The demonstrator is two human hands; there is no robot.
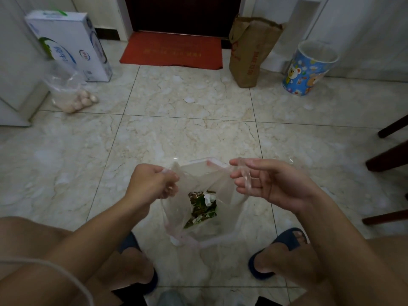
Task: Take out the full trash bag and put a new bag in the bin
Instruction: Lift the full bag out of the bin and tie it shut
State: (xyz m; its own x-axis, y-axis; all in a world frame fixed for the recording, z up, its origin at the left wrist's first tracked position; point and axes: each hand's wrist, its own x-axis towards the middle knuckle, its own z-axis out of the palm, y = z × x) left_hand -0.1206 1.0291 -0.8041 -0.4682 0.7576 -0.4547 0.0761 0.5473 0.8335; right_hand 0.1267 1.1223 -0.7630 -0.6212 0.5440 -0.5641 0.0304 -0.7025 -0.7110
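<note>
A clear plastic trash bag (220,186) stands on the tiled floor between my feet, its mouth held wide. Green leaves, wrappers and white scraps (202,206) lie at its bottom. My left hand (154,182) grips the bag's left edge in a closed fist. My right hand (265,184) has the bag's right handle loop draped over its loosely bent fingers. The blue cartoon-printed bin (306,69) stands far off at the right wall with a clear liner over its rim.
A brown paper bag (249,54) stands left of the bin. A red doormat (172,50) lies before the dark door. A white carton (70,45) and a clear bag of eggs (75,96) sit at the left. Dark chair legs (388,151) stand at the right.
</note>
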